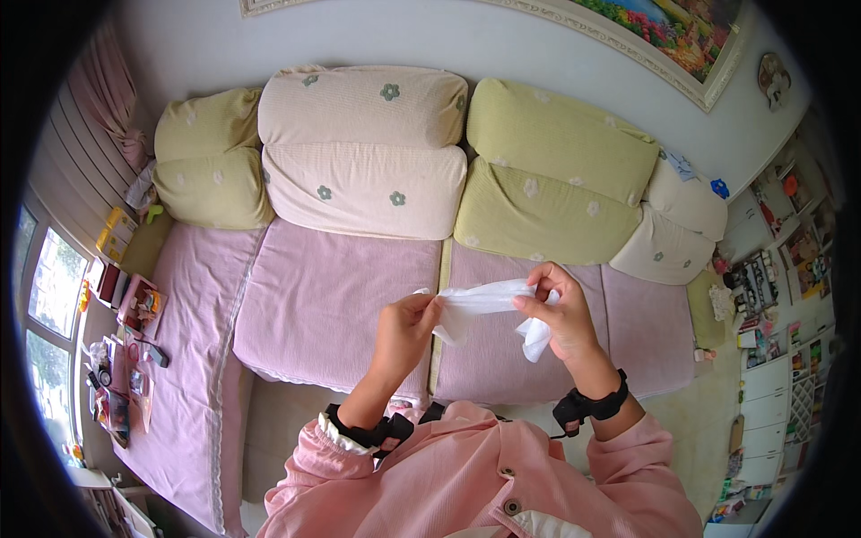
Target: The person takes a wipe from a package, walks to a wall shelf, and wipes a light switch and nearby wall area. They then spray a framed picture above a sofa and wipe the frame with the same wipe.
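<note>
A thin white tissue or wipe (484, 298) is stretched between my two hands, above the seat of a sofa. My left hand (408, 330) pinches one end between thumb and fingers, and a loose fold hangs beside it. At the other end, my right hand (563, 314) grips the sheet with thumb and fingertips; a crumpled corner dangles below that palm. Both hands are closed on the sheet. Black bands circle both wrists, under pink sleeves.
The sofa has pink seat covers (341, 300) and green and cream flowered back cushions (368, 188). Small items crowd the window side at left, near a red box (112, 285). Shelves and white drawers (765, 412) line the right. A framed picture (664, 36) hangs above.
</note>
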`<action>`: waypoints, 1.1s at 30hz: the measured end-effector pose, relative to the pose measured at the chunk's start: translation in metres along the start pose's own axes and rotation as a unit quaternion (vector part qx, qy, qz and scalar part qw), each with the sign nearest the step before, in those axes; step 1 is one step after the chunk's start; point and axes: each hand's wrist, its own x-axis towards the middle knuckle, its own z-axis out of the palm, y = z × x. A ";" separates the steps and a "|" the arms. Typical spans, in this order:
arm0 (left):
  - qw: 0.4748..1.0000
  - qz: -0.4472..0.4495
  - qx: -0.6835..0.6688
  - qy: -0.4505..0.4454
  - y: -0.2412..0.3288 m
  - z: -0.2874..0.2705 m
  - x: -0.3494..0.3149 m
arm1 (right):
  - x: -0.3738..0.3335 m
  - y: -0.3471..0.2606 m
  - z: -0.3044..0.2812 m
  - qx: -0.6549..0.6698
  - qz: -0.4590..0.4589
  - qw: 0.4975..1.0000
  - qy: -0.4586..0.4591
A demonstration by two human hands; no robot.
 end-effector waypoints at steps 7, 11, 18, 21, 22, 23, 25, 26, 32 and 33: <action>0.999 0.012 -0.026 0.032 -0.010 -0.003 0.007 | 0.002 -0.007 -0.016 0.081 0.032 0.996 0.037; 0.996 0.007 -0.083 0.030 -0.013 -0.011 0.013 | 0.002 -0.005 -0.029 0.110 0.034 0.993 0.031; 0.961 -0.027 -0.274 -0.029 0.004 -0.023 0.022 | -0.002 0.020 -0.044 -0.021 0.087 0.996 -0.006; 0.969 -0.013 -0.226 -0.097 0.014 -0.020 0.026 | -0.001 0.019 -0.040 -0.157 0.070 0.985 -0.030; 0.965 -0.003 -0.226 -0.135 0.017 -0.019 0.026 | -0.002 0.016 -0.036 -0.194 0.083 0.977 -0.023; 0.961 -0.001 -0.218 -0.171 0.021 -0.018 0.027 | 0.000 0.010 -0.034 -0.183 0.069 0.979 -0.051; 0.953 -0.005 -0.195 -0.230 0.028 -0.014 0.029 | 0.005 -0.001 -0.025 -0.199 -0.015 0.976 -0.090; 0.951 -0.010 -0.180 -0.252 0.031 -0.012 0.030 | 0.009 -0.006 -0.019 -0.213 -0.050 0.970 -0.105; 0.944 -0.018 -0.051 -0.325 0.044 -0.010 0.035 | 0.026 -0.013 0.005 -0.212 -0.107 0.952 -0.194; 0.945 -0.015 0.001 -0.327 0.045 -0.011 0.036 | 0.027 -0.012 0.006 -0.227 -0.141 0.944 -0.194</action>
